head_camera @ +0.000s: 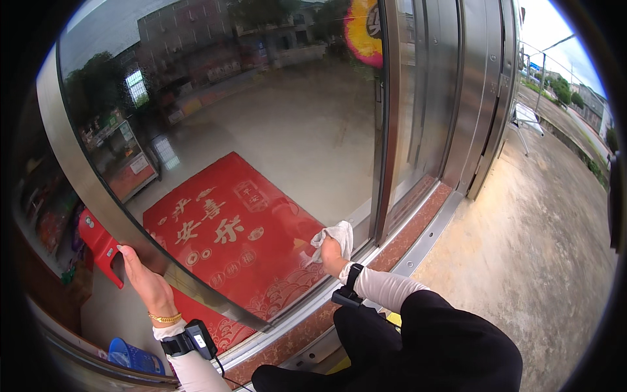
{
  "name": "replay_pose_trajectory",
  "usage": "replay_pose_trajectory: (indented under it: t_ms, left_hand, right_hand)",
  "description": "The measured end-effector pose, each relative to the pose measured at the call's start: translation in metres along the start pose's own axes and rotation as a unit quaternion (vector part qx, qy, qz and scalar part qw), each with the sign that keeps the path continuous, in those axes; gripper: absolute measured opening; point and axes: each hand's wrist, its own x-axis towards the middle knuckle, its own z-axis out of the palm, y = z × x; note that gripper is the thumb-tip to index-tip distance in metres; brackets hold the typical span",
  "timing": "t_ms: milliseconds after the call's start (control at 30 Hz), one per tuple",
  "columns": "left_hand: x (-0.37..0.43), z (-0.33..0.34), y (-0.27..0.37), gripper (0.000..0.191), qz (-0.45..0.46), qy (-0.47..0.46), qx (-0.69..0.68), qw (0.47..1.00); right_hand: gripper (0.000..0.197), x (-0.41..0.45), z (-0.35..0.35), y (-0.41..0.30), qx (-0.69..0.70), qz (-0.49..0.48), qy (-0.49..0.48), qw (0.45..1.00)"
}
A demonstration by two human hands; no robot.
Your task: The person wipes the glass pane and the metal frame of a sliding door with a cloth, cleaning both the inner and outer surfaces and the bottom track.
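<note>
A glass sliding door with a metal frame stands before me. My right hand holds a whitish cloth against the lower right part of the glass. At the door's left edge, my left hand rests on the metal frame with its fingers extended; whether its far side grips the frame is hidden. A gold bracelet circles the left wrist. Both forearms wear black strapped devices. Through the glass a red doormat with printed writing lies on the floor inside.
A red plastic stool and a blue basket stand inside at the left. The metal door track and reddish stone sill run below. A glass display case appears behind the glass. Outside at right is a metal chair.
</note>
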Motion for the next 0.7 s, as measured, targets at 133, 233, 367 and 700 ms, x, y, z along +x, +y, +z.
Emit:
replay_pose_trajectory:
  t_ms: [133,233,367,700]
  left_hand:
    - [0.0,0.003,0.004,0.056,-0.004,-0.026,-0.016,1.0]
    - [0.001,-0.003,0.003,0.056,0.001,-0.011,-0.004,1.0]
    - [0.0,0.001,0.008,0.048,0.008,-0.036,0.009,0.999]
    - [-0.002,0.011,0.009,0.053,0.023,0.056,0.038,0.997]
  right_hand:
    - [0.021,0.027,-0.007,-0.071,0.14,0.027,-0.196,0.97]
    - [0.023,0.019,0.007,-0.164,-0.015,-0.122,-0.089,0.988]
    - [0.025,0.063,0.004,-0.294,-0.266,-0.388,-0.029,0.882]
    - [0.019,0.176,-0.013,-0.462,-0.431,-0.765,0.119,0.464]
